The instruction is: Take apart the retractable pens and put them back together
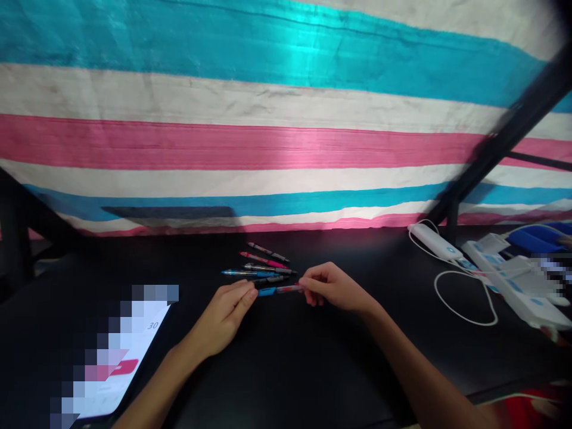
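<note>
A slim pen, blue toward its left end and reddish toward its right, lies level between my two hands. My left hand pinches its blue end with thumb and fingers. At the other end, the thumb and fingertips of my right hand close on the reddish tip. Just beyond it several pens lie side by side on the black table: a dark one, a pink one, a grey-black one and a blue one. Another black pen is partly hidden behind my left fingers.
A lit, partly pixelated screen stands at the left front. On the right are a white power strip, a white oblong device, a looped white cable and a blue object. A striped sheet hangs behind.
</note>
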`<state>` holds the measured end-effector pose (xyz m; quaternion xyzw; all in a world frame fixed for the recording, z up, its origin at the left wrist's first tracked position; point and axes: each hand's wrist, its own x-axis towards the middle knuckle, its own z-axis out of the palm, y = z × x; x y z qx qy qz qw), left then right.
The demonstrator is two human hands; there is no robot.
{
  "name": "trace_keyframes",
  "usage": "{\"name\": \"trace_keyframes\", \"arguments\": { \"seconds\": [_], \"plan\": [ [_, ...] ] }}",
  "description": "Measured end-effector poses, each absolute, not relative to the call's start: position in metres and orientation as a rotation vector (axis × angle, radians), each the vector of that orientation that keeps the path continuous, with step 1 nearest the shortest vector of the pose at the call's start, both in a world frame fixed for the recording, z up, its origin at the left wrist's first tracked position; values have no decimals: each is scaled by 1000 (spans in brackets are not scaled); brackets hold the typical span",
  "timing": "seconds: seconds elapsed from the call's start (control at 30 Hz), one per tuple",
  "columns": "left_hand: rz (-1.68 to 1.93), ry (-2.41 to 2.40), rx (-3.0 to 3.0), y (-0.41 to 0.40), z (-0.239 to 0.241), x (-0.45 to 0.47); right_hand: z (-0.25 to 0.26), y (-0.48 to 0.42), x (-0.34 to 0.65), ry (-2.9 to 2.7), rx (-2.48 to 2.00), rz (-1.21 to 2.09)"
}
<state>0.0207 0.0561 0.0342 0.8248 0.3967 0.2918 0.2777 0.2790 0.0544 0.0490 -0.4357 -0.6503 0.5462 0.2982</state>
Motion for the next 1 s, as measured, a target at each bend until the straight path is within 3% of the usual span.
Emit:
{"name": "trace_keyframes", "arguments": {
  "seconds": [0.27, 1.0],
  "plan": [
    [763, 1057, 2230, 55, 36, 21, 47, 52, 278, -1686, -1122, 1553],
    [775, 1098, 2203, 56, 36, 22, 42, 52, 266, -1559, -1029, 1374]
  ]
}}
